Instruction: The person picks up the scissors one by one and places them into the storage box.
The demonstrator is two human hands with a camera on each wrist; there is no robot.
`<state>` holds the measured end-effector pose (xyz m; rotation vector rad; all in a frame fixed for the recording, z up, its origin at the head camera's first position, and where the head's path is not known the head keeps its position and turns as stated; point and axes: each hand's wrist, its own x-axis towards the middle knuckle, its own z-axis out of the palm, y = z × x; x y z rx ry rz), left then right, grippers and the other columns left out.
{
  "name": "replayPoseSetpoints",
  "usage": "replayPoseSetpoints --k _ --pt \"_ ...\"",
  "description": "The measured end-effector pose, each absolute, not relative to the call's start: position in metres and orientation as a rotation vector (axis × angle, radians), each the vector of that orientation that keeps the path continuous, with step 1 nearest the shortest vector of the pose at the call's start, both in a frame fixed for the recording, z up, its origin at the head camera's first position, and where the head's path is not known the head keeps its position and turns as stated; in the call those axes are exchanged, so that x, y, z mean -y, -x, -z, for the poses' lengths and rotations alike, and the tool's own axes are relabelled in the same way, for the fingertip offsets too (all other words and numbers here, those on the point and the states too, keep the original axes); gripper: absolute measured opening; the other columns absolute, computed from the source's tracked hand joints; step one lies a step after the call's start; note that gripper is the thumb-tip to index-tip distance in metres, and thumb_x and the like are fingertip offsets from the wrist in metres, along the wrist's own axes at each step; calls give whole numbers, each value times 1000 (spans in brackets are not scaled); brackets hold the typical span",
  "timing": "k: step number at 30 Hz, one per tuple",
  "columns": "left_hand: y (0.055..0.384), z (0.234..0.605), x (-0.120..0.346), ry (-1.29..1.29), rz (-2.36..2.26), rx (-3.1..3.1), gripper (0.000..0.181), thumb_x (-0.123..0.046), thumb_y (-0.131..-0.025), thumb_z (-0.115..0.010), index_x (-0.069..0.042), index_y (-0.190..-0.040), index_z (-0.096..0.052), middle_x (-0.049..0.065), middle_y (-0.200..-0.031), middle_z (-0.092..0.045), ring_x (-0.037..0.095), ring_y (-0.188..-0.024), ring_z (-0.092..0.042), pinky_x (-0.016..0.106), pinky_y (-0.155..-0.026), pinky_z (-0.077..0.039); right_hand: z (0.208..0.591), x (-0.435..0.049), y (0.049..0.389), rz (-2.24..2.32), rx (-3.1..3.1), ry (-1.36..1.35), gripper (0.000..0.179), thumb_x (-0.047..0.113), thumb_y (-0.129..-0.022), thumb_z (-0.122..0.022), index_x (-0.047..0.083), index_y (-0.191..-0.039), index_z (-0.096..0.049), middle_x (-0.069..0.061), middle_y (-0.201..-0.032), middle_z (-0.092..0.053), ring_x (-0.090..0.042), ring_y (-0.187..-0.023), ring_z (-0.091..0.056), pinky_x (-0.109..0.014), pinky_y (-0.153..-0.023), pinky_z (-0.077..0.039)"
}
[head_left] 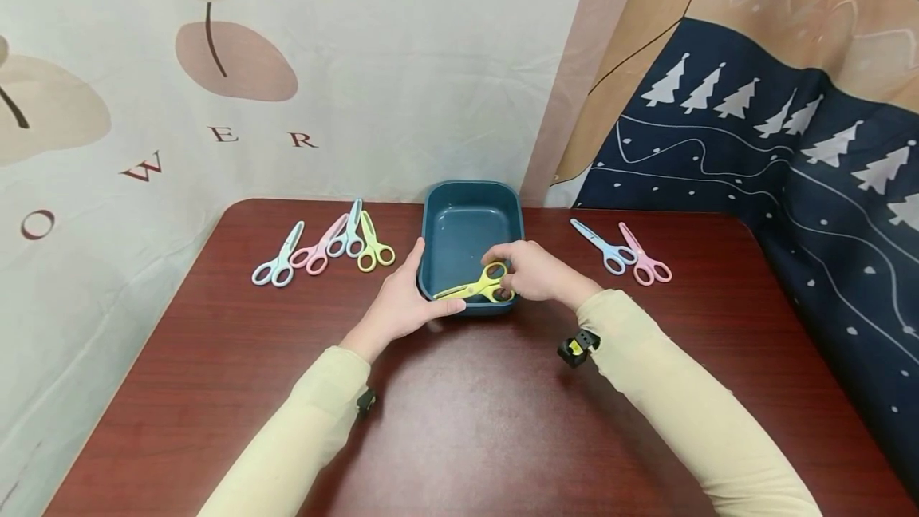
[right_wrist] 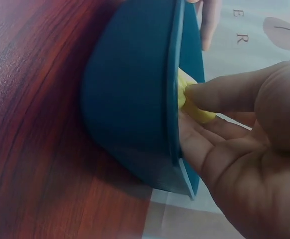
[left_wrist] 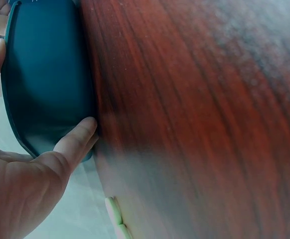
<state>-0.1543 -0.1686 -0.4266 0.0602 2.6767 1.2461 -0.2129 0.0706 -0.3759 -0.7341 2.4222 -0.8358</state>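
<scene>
A yellow pair of scissors (head_left: 470,290) lies slanted inside the front end of a dark blue-green plastic container (head_left: 424,242). My right hand (head_left: 534,270) pinches the scissors by the handle loops, thumb against fingers, just inside the rim. Seen from the right wrist, only part of the yellow handle (right_wrist: 205,113) shows between the fingertips; the wall hides the rest. My left hand (head_left: 402,301) holds the container's front left corner, thumb along the front rim and fingers against the left side. In the left wrist view those fingers (left_wrist: 77,139) press the container's outer wall (left_wrist: 50,74).
Left of the container, several scissors lie on the brown table (head_left: 474,421): blue (head_left: 278,258), pink (head_left: 319,246), another blue (head_left: 348,234) and yellow-green (head_left: 373,246). Blue scissors (head_left: 606,250) and pink scissors (head_left: 646,258) lie to the right. Printed cloth (head_left: 402,62) hangs behind.
</scene>
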Motion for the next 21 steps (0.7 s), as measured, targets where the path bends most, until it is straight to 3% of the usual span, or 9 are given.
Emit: replayPoseSetpoints --k 6,13,21 --pt "154 426 169 -71 -1250 -2681 124 -48 -81 -86 -13 -168 -4 17 -169 -25 36 -150 -36 57 -116 -38 378 -65 212 613 -2545 880 36 -8 -95 -59 0 -130 -69 -16 -127 -69 -28 -110 -63 -41 -98 -56" --pt "155 427 170 -74 -1263 -2679 125 -51 -80 -86 -13 -168 -5 17 -168 -26 36 -149 -37 56 -115 -39 381 -60 212 478 -2583 1013 36 -11 -93 -56 0 -123 -73 -16 -119 -72 -26 -105 -65 -38 -94 -57" --pt "155 427 170 -75 -1274 -2673 129 -55 -77 -87 -14 -168 -5 17 -167 -29 35 -148 -40 55 -115 -40 380 -60 211 472 -2599 1007 35 -10 -95 -56 0 -125 -72 -16 -121 -71 -27 -111 -66 -40 -98 -56"
